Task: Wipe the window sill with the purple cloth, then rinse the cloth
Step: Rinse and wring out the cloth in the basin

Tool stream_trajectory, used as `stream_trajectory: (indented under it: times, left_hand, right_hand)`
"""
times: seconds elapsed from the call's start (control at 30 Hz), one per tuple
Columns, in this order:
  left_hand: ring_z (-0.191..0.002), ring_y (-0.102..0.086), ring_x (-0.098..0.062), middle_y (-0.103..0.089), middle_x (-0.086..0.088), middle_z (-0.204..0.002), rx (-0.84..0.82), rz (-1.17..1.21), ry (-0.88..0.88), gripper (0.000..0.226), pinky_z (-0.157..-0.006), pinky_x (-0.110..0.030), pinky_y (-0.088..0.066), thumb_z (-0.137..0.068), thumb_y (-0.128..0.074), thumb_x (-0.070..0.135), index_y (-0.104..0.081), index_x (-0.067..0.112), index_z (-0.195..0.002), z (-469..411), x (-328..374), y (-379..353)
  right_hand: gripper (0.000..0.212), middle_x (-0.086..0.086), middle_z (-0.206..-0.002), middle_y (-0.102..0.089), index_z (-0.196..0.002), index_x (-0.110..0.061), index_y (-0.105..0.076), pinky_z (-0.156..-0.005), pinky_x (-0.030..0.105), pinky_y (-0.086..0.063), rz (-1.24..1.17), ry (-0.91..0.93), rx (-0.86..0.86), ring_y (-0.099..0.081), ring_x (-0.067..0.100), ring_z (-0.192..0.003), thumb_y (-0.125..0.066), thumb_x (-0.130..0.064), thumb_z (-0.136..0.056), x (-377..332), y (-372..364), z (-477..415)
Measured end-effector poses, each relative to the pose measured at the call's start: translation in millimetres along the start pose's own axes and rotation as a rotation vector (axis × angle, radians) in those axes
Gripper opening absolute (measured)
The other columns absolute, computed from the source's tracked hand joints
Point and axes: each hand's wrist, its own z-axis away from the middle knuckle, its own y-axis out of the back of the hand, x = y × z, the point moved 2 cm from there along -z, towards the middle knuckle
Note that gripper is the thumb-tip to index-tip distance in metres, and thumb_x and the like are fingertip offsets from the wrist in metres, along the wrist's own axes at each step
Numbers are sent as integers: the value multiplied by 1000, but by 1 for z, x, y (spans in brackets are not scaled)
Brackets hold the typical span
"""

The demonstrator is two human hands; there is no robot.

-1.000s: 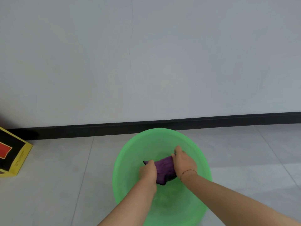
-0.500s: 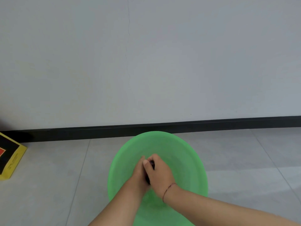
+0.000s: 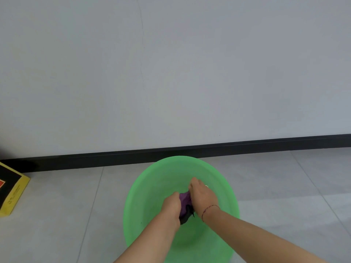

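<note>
A big pale wall (image 3: 190,73) stands far past the fingers, the grey tiled floor (image 3: 57,215) lies under them, and a green basin (image 3: 136,186) sits on that floor all around both hands. The left hand (image 3: 171,205) and the right hand (image 3: 201,196) are down inside the basin, fingers curled tight on the purple cloth (image 3: 185,201), which is bunched up between them. No window sill shows, so I cannot tell if the wiping got done, but this looks like the rinse part, with maybe only squeezing left.

Indoor room; tiled floor (image 3: 57,215), black skirting (image 3: 247,146)
</note>
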Motion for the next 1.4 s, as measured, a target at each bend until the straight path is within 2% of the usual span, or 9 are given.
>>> stream_trajectory:
  times: [0.17,0.3,0.43,0.6,0.8,0.87,1.07,1.2,1.4]
  left_hand:
    - [-94,-64,-36,-62,-26,-113,171,-39,-62,36,-68,-39,-52,-85,-57,7,-53,-7,-118,-5,2,11]
    - [-63,-63,-25,-64,-22,-92,-16,-51,-18,31,-44,-24,-44,-97,-37,21,-62,3,-95,1,1,2]
    - [-101,-63,-29,-66,-17,-97,-207,103,187,31,-92,-42,-47,-92,-39,36,-57,11,-87,5,9,8]
    - [-47,-64,-21,-63,-13,-55,-350,299,17,23,-43,-26,-54,-96,-44,15,-56,3,-81,11,33,21]
    - [-88,-64,-28,-72,-15,-96,-493,161,110,64,-77,-41,-51,-86,-39,67,-62,11,-110,21,29,10]
    - [-101,-65,-32,-68,-16,-114,-627,170,141,78,-90,-49,-50,-75,-42,77,-61,14,-116,28,27,5]
    - [-67,-65,-31,-63,-23,-84,-778,95,199,50,-57,-36,-58,-69,-77,13,-53,-3,-110,41,19,16]
    - [-50,-54,-13,-57,-13,-69,-737,-91,182,17,-40,-16,-43,-77,-64,-5,-56,0,-91,42,19,15]
    - [-35,-31,-3,-38,5,-46,-549,-568,-7,27,-36,-13,-18,-81,-49,-8,-43,17,-71,41,15,7]
  right_hand:
    - [51,7,-122,-52,-133,-20,-32,-88,37,-43,259,288,-143,-52,28,-105,-51,-6,-87,15,-13,5]
    - [18,3,-111,-63,-106,-23,-53,-88,33,-37,128,-34,-222,-56,24,-105,-49,-18,-89,2,-7,13]
    - [21,-3,-78,-54,-71,-27,-44,-64,24,-31,-505,-114,-162,-50,16,-79,-51,-24,-90,-40,6,23]
    - [24,-5,-64,-48,-68,-20,-46,-50,10,-35,-1036,-125,-50,-46,3,-58,-50,-14,-91,-64,33,29]
    - [22,2,-105,-48,-86,-18,-51,-96,33,-37,-555,-23,86,-47,17,-101,-48,-38,-94,-39,46,6]
    - [19,2,-109,-51,-95,-21,-52,-97,34,-42,-712,-61,-69,-51,15,-99,-53,-40,-92,-33,47,1]
    - [22,12,-83,-68,-113,-10,-59,-79,30,-56,-1294,57,-539,-65,20,-76,-45,-5,-97,-33,53,2]
    - [23,2,-59,-57,-102,-8,-62,-59,25,-53,-1488,7,-463,-55,11,-52,-41,-1,-97,-38,57,2]
    - [21,-3,-47,-46,-90,-7,-58,-38,15,-38,-1571,-228,-398,-37,5,-37,-39,-5,-99,-38,44,2]
